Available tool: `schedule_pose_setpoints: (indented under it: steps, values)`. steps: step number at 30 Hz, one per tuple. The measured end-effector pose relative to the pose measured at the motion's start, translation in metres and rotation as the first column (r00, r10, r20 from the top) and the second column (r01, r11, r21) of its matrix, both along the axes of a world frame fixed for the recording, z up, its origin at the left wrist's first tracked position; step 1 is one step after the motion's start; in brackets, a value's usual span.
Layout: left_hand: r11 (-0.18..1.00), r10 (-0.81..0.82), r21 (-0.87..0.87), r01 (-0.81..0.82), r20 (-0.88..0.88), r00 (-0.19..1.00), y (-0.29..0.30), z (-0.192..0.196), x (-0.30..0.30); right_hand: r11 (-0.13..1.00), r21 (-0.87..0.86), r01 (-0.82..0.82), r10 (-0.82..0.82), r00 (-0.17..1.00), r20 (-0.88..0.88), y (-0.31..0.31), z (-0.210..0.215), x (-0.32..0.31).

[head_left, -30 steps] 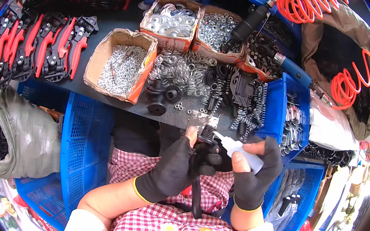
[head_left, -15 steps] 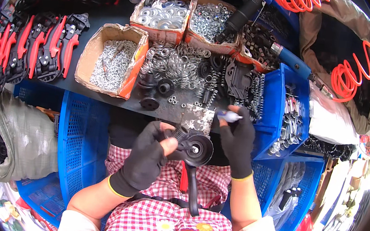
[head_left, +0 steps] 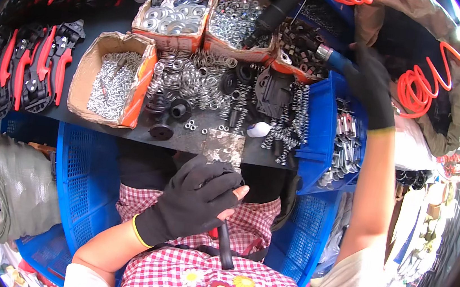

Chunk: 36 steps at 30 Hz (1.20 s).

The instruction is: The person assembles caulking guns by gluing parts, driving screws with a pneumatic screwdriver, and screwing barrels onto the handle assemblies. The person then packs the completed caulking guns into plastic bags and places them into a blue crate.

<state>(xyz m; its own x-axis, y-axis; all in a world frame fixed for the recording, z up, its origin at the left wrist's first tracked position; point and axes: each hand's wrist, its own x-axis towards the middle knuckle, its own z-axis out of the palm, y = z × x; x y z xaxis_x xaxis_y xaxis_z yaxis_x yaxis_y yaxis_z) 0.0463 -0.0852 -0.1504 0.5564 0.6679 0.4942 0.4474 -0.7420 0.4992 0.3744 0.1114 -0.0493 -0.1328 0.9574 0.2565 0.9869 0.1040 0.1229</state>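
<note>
Along the dark desk (head_left: 108,16) stand cardboard boxes (head_left: 139,90) of small metal parts (head_left: 113,85). Over the checked apron (head_left: 169,275), the left grip (head_left: 198,194) is curled around the black-handled part (head_left: 224,248), hiding its upper end; hold that firm and square. The right grip (head_left: 371,86) is at the blue power tool (head_left: 337,61), how tightly I cannot tell; best to wrap its body fully, coiled orange hose (head_left: 417,98) clear

Black handle (head_left: 225,249), partly covered blue tool (head_left: 338,61)
</note>
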Motion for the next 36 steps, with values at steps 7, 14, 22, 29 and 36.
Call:
schedule_pose_setpoints:
  steps: [7, 14, 22, 29, 36]
  values:
    - [0.99, 0.14, -0.01, -0.141, -0.055, 0.989, -0.003, 0.002, 0.0, 0.853, -0.516, -0.083, -0.005, 0.986, -0.166, 0.045, 0.01, -0.008]
    - [0.955, 0.212, -0.224, -0.196, 0.049, 0.976, 0.004, -0.002, -0.005, 0.938, -0.334, -0.089, 0.087, 0.996, -0.022, 0.002, 0.036, -0.02]
    - [0.906, 0.138, -0.42, -0.056, 0.167, 0.976, 0.001, -0.007, -0.013, 0.6, -0.686, -0.411, -0.057, 0.834, -0.549, -0.199, 0.065, -0.096]
    - [0.928, 0.154, -0.356, -0.104, 0.113, 0.982, -0.001, -0.018, -0.011, 0.653, -0.661, -0.37, -0.269, 0.702, -0.659, -0.247, 0.0, -0.114]
    - [0.959, 0.213, -0.225, -0.174, 0.163, 0.963, -0.007, -0.025, -0.006, 0.664, -0.697, -0.271, -0.246, 0.801, -0.546, -0.253, -0.005, -0.124]
